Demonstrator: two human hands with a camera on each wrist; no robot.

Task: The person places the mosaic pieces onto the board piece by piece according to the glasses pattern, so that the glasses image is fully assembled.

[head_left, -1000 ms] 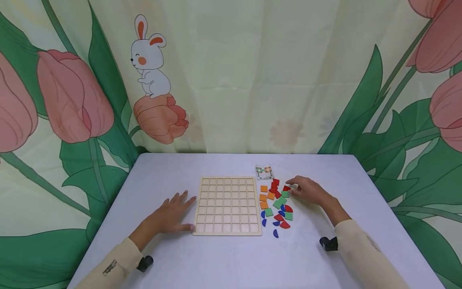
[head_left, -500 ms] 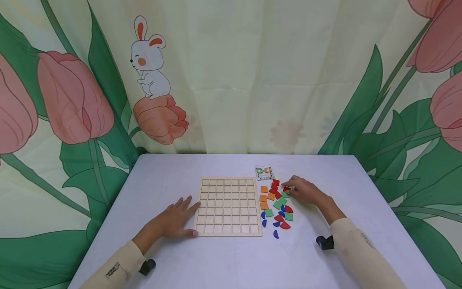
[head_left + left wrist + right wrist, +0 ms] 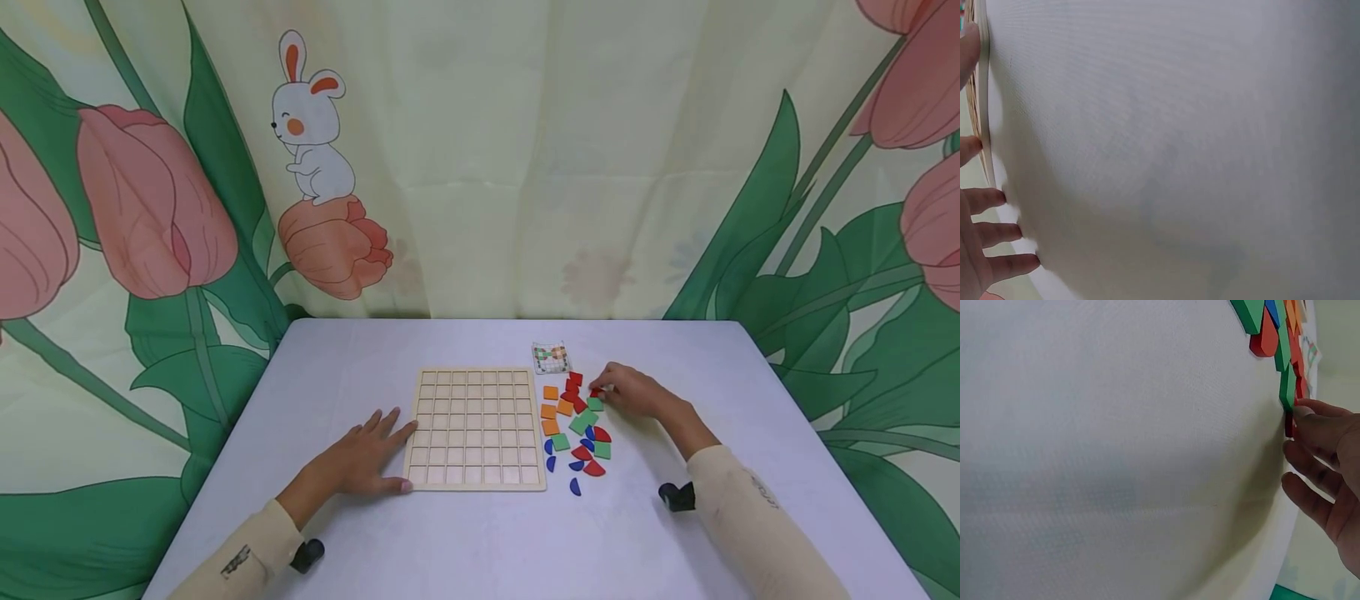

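A square wooden grid board lies on the table, its cells bare. At its left edge my left hand has fingers spread, with thumb and index fingertips on the frame. In the left wrist view those fingers extend straight over the white cloth. My right hand is at the far right of the loose pieces, thumb and index finger pinching a red piece, which they partly hide. A green square lies right beside that piece. In the right wrist view the other fingers stay off the pieces.
Right of the board lie several orange squares, red pieces, green squares and blue segments, some overlapping. A small pattern card is behind them. The white-covered table ends at a printed curtain.
My left hand has moved right, bringing its fingertips onto the board's frame. My right hand has shifted slightly left, its thumb and index finger closing on the red piece.
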